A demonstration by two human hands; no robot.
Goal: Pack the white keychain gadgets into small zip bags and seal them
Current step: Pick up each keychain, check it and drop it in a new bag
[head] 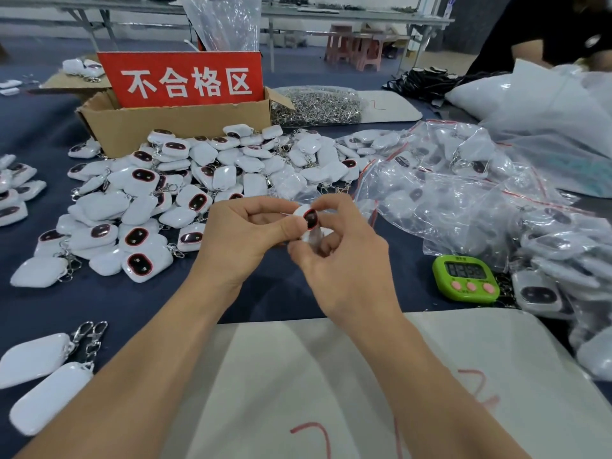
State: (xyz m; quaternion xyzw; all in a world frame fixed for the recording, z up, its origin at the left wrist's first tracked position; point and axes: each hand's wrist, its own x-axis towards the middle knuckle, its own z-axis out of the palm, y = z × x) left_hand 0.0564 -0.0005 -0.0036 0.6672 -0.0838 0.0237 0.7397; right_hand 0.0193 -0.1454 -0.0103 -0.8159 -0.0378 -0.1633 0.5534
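My left hand [243,231] and my right hand [344,260] meet above the dark table, both pinching one white keychain gadget [309,217] with a dark oval face. A small clear zip bag [313,238] hangs around it between my fingers; its mouth is hard to make out. A big heap of loose white gadgets [185,190] lies just beyond my hands. To the right sits a pile of bagged gadgets [463,193] in clear zip bags.
A cardboard box [172,127] with a red sign stands behind the heap. A bag of metal clasps [318,106] lies beside it. A green timer [465,278] sits at right. A white board [331,376] lies under my forearms. Another person [556,31] is far right.
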